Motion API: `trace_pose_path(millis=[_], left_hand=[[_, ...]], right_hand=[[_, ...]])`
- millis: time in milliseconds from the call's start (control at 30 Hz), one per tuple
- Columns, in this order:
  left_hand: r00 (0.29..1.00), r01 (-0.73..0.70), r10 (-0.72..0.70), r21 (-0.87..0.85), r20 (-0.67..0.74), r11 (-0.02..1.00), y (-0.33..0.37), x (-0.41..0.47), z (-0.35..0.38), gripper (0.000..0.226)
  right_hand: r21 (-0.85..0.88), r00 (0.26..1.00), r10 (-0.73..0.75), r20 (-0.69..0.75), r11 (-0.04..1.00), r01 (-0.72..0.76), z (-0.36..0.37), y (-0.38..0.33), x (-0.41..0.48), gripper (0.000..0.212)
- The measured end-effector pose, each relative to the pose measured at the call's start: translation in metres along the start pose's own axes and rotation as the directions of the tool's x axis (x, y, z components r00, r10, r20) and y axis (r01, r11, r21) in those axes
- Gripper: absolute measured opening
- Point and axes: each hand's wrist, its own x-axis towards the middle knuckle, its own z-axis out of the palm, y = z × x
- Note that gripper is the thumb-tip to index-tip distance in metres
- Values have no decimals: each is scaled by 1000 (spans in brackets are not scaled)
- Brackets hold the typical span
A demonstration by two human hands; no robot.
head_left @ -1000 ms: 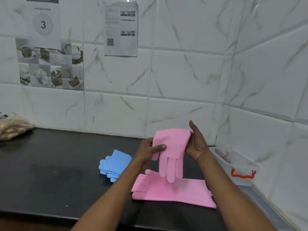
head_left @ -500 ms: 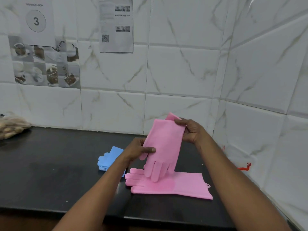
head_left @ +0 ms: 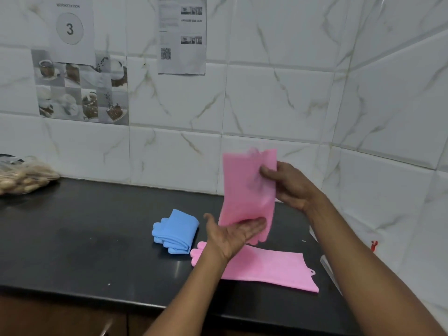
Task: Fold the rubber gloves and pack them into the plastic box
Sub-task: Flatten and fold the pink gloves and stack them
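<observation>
I hold a pink rubber glove [head_left: 244,197] upright in the air, cuff up and fingers down. My right hand [head_left: 288,185] pinches its upper part. My left hand [head_left: 232,235] lies flat, palm up, under its lower part near the fingers. A second pink glove [head_left: 269,267] lies flat on the black counter [head_left: 84,238] below, partly hidden by my left forearm. A folded pair of blue gloves [head_left: 177,231] rests on the counter just left of my left hand. The plastic box [head_left: 326,260] is mostly hidden behind my right arm; only a clear edge and a red clasp [head_left: 374,245] show.
A clear bag of pale brown pieces [head_left: 24,175] sits at the far left against the tiled wall. Papers are taped to the wall above. The counter's front edge runs along the bottom, with the wall corner at the right.
The held pink glove has been raised and opened out longer. My left hand let go of its side and now lies palm up beneath it; my right hand shifted up and right.
</observation>
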Motion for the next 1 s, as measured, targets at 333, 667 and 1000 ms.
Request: trace_pose_path(millis=[333, 667, 1000], left_hand=[[952, -306, 299, 321, 73, 897, 35, 16, 16, 42], [983, -183, 118, 755, 140, 630, 11, 16, 33, 48], [932, -145, 346, 760, -110, 634, -2, -16, 33, 75]], right_hand=[[-107, 950, 299, -90, 945, -308, -63, 101, -84, 33], [186, 959, 136, -248, 978, -90, -15, 69, -32, 41], [-642, 922, -326, -206, 757, 124, 20, 19, -18, 17]])
